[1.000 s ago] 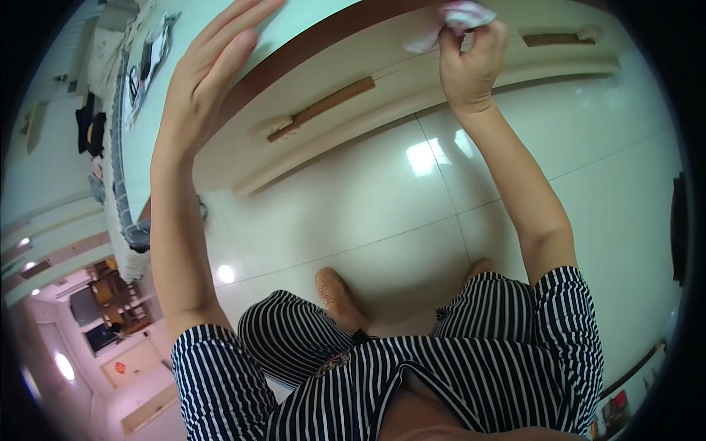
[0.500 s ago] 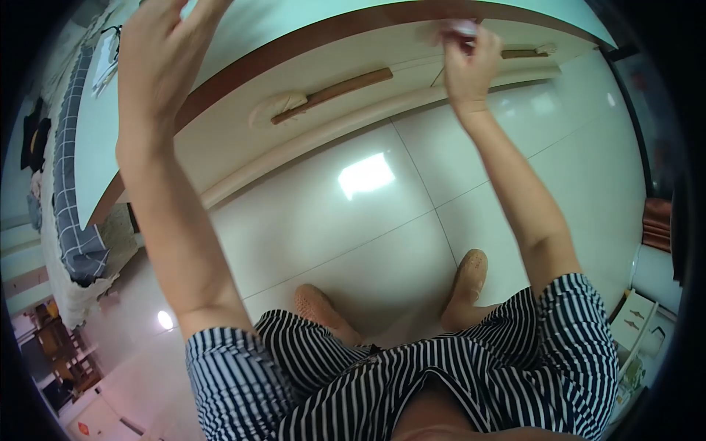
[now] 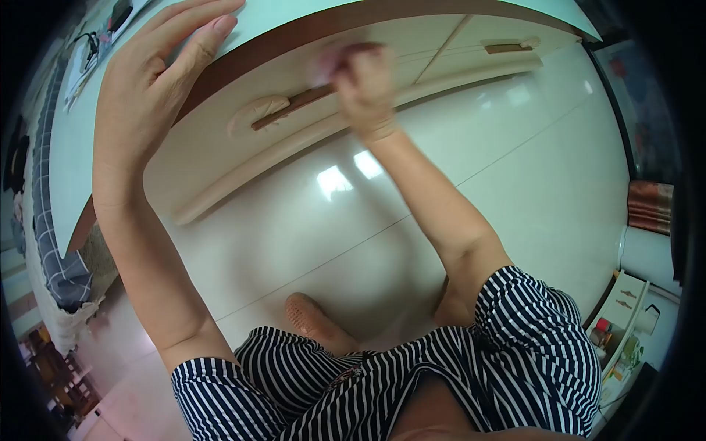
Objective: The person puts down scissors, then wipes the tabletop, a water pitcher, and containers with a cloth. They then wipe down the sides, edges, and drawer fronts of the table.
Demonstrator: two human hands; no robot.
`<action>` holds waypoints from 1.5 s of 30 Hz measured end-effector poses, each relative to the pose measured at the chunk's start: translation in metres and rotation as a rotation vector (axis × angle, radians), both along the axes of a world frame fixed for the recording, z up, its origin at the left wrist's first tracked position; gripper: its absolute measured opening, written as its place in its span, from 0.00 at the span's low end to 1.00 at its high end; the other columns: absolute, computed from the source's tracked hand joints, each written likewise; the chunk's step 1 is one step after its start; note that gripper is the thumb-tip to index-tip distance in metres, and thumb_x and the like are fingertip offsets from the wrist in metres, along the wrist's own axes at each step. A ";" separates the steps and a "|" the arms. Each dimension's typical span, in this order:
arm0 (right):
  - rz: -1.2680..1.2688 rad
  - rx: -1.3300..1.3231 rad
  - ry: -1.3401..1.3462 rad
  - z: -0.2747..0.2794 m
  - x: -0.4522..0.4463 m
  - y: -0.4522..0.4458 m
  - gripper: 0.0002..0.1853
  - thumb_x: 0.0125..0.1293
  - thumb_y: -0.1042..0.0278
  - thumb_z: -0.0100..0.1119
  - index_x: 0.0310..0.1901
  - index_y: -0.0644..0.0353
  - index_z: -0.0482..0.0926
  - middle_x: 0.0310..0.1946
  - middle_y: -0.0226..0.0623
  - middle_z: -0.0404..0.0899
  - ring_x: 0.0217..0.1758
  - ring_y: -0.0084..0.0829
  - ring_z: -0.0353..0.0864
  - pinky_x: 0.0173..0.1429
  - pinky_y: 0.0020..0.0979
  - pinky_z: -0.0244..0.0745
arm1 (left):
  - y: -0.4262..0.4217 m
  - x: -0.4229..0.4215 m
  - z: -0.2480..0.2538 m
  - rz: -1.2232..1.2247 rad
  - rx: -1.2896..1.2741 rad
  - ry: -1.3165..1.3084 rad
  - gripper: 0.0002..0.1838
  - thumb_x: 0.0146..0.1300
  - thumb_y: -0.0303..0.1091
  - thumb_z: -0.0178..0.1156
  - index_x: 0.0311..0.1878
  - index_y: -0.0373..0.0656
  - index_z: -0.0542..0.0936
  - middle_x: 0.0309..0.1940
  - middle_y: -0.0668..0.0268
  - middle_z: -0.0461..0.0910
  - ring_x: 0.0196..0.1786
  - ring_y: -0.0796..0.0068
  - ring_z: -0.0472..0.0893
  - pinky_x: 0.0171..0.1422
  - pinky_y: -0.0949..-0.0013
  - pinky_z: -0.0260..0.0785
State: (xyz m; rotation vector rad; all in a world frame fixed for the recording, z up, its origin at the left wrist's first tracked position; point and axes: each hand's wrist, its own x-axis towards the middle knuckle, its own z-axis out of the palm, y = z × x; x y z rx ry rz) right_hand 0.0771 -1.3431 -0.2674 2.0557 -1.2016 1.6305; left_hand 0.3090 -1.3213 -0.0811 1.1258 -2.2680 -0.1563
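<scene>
My left hand (image 3: pixel 151 81) lies at the edge of the pale tabletop (image 3: pixel 276 22), fingers stretched out along it and nothing in the grasp. Lower and to the right, my right hand (image 3: pixel 365 92) is closed around a pinkish cloth (image 3: pixel 329 65), blurred by motion. This cloth is in front of the cream cabinet front (image 3: pixel 213 99), by the right end of a brown wooden handle (image 3: pixel 290 106). Whether it touches the panel or the handle I cannot tell.
A second handle (image 3: pixel 511 48) is on the cabinet's right part. Papers and a cable (image 3: pixel 84 55) lie on the tabletop's left side. Shiny floor tiles (image 3: pixel 294 235) reach to my feet. A checked grey cloth (image 3: pixel 62 275) hangs at left; a small white shelf (image 3: pixel 621 312) stands at right.
My right hand has swept left along the cabinet front with the cloth, from near the far handle to the nearer one. The view has shifted, and more of my left hand's fingers shows.
</scene>
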 end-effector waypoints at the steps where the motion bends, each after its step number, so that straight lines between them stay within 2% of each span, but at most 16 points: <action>1: -0.124 -0.019 -0.055 0.007 -0.018 -0.004 0.08 0.57 0.79 0.60 0.40 0.62 0.78 0.38 0.42 0.76 0.44 0.44 0.74 0.49 0.39 0.72 | 0.000 0.001 0.000 0.004 0.003 0.000 0.19 0.74 0.47 0.57 0.59 0.47 0.84 0.62 0.60 0.80 0.65 0.67 0.78 0.69 0.67 0.66; 3: -0.411 0.033 -0.220 -0.002 -0.058 -0.026 0.07 0.60 0.77 0.60 0.41 0.63 0.77 0.38 0.40 0.74 0.42 0.40 0.73 0.48 0.38 0.72 | 0.000 -0.001 0.001 -0.014 -0.038 -0.016 0.19 0.74 0.47 0.57 0.58 0.46 0.84 0.58 0.62 0.81 0.62 0.68 0.78 0.67 0.69 0.67; 7: -0.339 0.180 -0.658 0.016 -0.051 -0.022 0.05 0.62 0.78 0.58 0.40 0.63 0.77 0.40 0.40 0.72 0.44 0.39 0.73 0.50 0.39 0.71 | 0.019 -0.030 0.012 0.187 0.035 0.104 0.18 0.73 0.42 0.57 0.53 0.38 0.84 0.45 0.61 0.83 0.44 0.69 0.82 0.52 0.66 0.74; 8: -0.324 0.211 -0.667 0.017 -0.034 -0.016 0.05 0.62 0.79 0.56 0.39 0.63 0.76 0.41 0.43 0.71 0.46 0.42 0.73 0.51 0.41 0.71 | 0.006 -0.014 0.010 0.105 0.025 0.025 0.18 0.74 0.43 0.57 0.56 0.42 0.84 0.49 0.63 0.82 0.51 0.69 0.80 0.58 0.68 0.70; 9: -0.214 0.210 -0.635 0.008 -0.014 -0.009 0.04 0.61 0.78 0.56 0.38 0.62 0.77 0.40 0.42 0.74 0.46 0.41 0.72 0.50 0.41 0.70 | -0.001 -0.007 0.010 0.024 0.013 -0.054 0.18 0.74 0.45 0.57 0.59 0.47 0.84 0.54 0.64 0.81 0.58 0.70 0.78 0.65 0.70 0.66; 11: -0.089 0.167 -0.288 0.007 0.035 0.017 0.06 0.56 0.81 0.58 0.34 0.59 0.78 0.36 0.38 0.76 0.43 0.39 0.73 0.49 0.38 0.70 | 0.001 -0.009 0.011 0.027 0.016 -0.041 0.18 0.75 0.44 0.57 0.59 0.46 0.84 0.53 0.64 0.81 0.57 0.71 0.77 0.64 0.71 0.66; 14: 0.172 0.024 -0.218 -0.008 0.087 0.027 0.08 0.51 0.82 0.61 0.33 0.58 0.77 0.37 0.40 0.77 0.43 0.44 0.73 0.49 0.41 0.71 | 0.004 -0.008 0.011 0.036 0.020 -0.023 0.18 0.75 0.44 0.56 0.59 0.46 0.83 0.52 0.65 0.80 0.56 0.72 0.77 0.64 0.71 0.65; 17: 0.236 0.034 -0.007 -0.004 0.042 0.020 0.10 0.51 0.82 0.62 0.34 0.57 0.78 0.38 0.40 0.78 0.43 0.44 0.75 0.48 0.41 0.73 | 0.003 -0.005 0.012 0.024 -0.027 -0.031 0.18 0.75 0.43 0.56 0.59 0.46 0.83 0.52 0.65 0.80 0.57 0.72 0.77 0.64 0.71 0.65; 19: 0.007 0.104 0.039 -0.021 -0.010 0.011 0.11 0.51 0.83 0.61 0.35 0.57 0.78 0.38 0.40 0.78 0.42 0.44 0.76 0.46 0.41 0.74 | 0.003 -0.002 0.011 0.010 -0.070 -0.043 0.18 0.75 0.43 0.55 0.59 0.46 0.83 0.52 0.65 0.80 0.57 0.72 0.77 0.64 0.71 0.65; 24: -0.162 0.066 -0.186 -0.015 -0.065 -0.007 0.11 0.52 0.84 0.60 0.35 0.57 0.78 0.34 0.35 0.80 0.42 0.38 0.76 0.45 0.37 0.73 | 0.006 -0.004 0.010 0.003 -0.086 -0.044 0.17 0.74 0.43 0.56 0.56 0.43 0.84 0.49 0.64 0.80 0.53 0.70 0.78 0.60 0.69 0.67; 27: -0.063 0.058 -0.076 -0.016 -0.033 0.001 0.11 0.50 0.81 0.59 0.34 0.53 0.78 0.38 0.30 0.82 0.42 0.37 0.76 0.50 0.39 0.68 | 0.009 -0.006 0.011 0.013 -0.091 -0.038 0.17 0.73 0.43 0.56 0.54 0.42 0.84 0.47 0.63 0.80 0.50 0.69 0.79 0.57 0.69 0.69; 35: 0.210 0.111 0.128 -0.011 0.045 0.028 0.15 0.54 0.81 0.63 0.44 0.57 0.80 0.42 0.38 0.78 0.43 0.37 0.76 0.49 0.36 0.72 | 0.028 -0.030 0.024 0.117 -0.087 0.000 0.18 0.71 0.43 0.57 0.50 0.38 0.84 0.42 0.60 0.80 0.43 0.66 0.81 0.50 0.66 0.72; 37: 0.162 0.238 -0.053 -0.008 0.041 0.034 0.13 0.58 0.80 0.64 0.45 0.60 0.79 0.46 0.42 0.75 0.44 0.37 0.77 0.50 0.36 0.74 | 0.025 -0.024 0.023 0.171 0.011 0.023 0.18 0.71 0.44 0.57 0.49 0.39 0.84 0.42 0.60 0.80 0.43 0.65 0.80 0.50 0.66 0.72; 39: 0.194 0.181 -0.164 -0.003 0.060 0.032 0.09 0.58 0.78 0.65 0.41 0.58 0.80 0.39 0.43 0.76 0.46 0.46 0.72 0.48 0.41 0.72 | 0.009 -0.017 0.013 0.120 -0.171 -0.022 0.19 0.71 0.45 0.56 0.49 0.39 0.84 0.41 0.59 0.80 0.43 0.64 0.80 0.50 0.65 0.72; 44: 0.179 0.093 -0.279 0.006 0.100 0.028 0.11 0.56 0.84 0.63 0.41 0.61 0.79 0.45 0.42 0.74 0.47 0.37 0.76 0.51 0.38 0.75 | 0.019 -0.020 0.026 -0.028 -0.051 0.082 0.19 0.71 0.46 0.55 0.49 0.40 0.85 0.39 0.59 0.80 0.43 0.61 0.80 0.50 0.63 0.71; 45: 0.189 0.087 -0.264 0.009 0.104 0.027 0.11 0.56 0.85 0.62 0.41 0.62 0.79 0.47 0.43 0.73 0.47 0.35 0.77 0.52 0.37 0.76 | 0.018 -0.020 0.023 -0.035 -0.177 0.023 0.19 0.70 0.46 0.56 0.49 0.40 0.85 0.39 0.59 0.80 0.43 0.61 0.79 0.50 0.63 0.72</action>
